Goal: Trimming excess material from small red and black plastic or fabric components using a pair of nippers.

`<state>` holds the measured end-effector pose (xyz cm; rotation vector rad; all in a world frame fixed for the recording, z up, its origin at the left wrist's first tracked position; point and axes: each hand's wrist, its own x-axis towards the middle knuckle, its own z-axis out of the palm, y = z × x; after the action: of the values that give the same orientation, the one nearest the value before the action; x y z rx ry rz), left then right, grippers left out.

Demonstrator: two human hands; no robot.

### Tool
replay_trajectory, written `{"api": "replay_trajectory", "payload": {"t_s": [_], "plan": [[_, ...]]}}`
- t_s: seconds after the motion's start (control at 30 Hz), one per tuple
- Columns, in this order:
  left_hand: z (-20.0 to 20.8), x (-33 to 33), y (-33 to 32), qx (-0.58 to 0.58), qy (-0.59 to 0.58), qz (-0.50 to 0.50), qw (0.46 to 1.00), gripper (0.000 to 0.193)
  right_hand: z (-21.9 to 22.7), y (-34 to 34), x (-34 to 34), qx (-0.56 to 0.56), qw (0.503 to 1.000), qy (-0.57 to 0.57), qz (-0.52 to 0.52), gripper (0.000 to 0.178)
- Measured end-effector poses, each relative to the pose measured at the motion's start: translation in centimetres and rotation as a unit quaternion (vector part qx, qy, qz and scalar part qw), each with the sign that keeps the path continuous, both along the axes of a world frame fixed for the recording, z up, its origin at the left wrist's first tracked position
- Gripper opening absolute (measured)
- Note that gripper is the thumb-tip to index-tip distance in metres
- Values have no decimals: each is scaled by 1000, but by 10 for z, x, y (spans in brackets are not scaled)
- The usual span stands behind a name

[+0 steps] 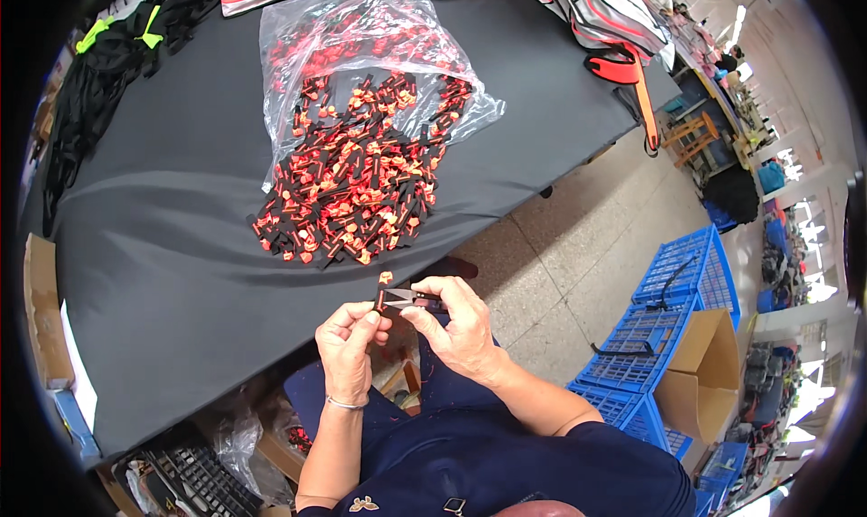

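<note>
The left hand (346,345) pinches the lower end of a small black fabric tab (380,297) with an orange emblem between thumb and fingers, the tab standing toward 12 o'clock from its fingertips, near the table's edge. From that tab's 3 o'clock, the right hand (456,327) closes around black-handled thread snips (400,298), whose blades look parted at the tab; whether they touch it, I cannot tell. At 12 o'clock from the hands, a heap of similar black-and-orange tabs (352,192) spills from a clear plastic bag (488,111) onto the dark cloth-covered table (181,255). Black straps (99,102) with lime-green ties lie at 10 o'clock, and a striped bag (601,11) with an orange strap at 1 o'clock. Blue plastic crates (623,345) and an open cardboard box (700,381) sit beyond the table near 3 o'clock.
</note>
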<state>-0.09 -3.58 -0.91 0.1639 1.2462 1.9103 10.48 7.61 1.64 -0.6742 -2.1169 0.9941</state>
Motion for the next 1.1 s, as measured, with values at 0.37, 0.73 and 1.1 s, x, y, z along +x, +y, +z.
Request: {"api": "replay_trajectory", "payload": {"t_s": [0.37,0.73,1.1], "plan": [[2,5,-1,4,-25,-8,1000,10,4,-5,5,5,999,-50,1,18],[5,4,6,53,-135,-25,989,21,-8,18,4,-287,956,51,-41,26],[4,9,5,50,-140,-47,988,18,-7,-1,-7,-396,914,13,84,11]]}}
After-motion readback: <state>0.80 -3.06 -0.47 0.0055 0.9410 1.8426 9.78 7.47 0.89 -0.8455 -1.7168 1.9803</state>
